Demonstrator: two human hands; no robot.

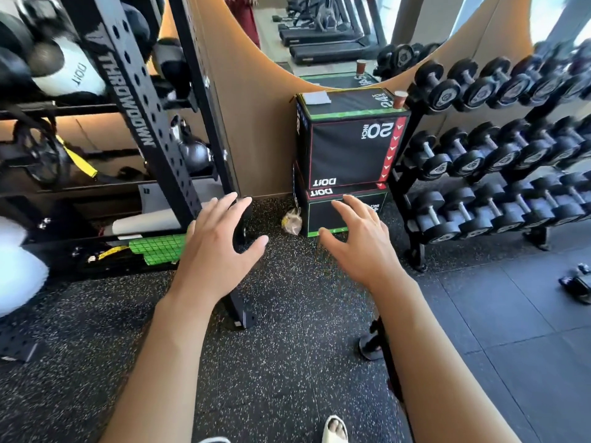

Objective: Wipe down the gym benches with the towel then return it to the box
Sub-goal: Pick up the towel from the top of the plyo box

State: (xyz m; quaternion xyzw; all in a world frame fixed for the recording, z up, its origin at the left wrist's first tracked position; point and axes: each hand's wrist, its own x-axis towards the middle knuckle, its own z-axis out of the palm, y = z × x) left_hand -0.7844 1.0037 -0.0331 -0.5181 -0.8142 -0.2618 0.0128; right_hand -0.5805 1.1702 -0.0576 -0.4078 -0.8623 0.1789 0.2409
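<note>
A folded grey towel (316, 98) lies flat on the top of a black plyo box (351, 148) marked "20 INCH", which is stacked on a second black box (323, 215) against the wall. My left hand (220, 247) and my right hand (361, 244) are stretched out in front of me above the speckled floor, fingers spread and holding nothing. Both hands are well short of the towel, level with the lower box in the view. No gym bench is in view.
A paper cup (399, 99) stands on the top box's right corner. A black rack upright (144, 123) with balls and kettlebells fills the left. A dumbbell rack (499, 155) lines the right. A small crumpled bag (292, 222) lies by the lower box. A mirror hangs above.
</note>
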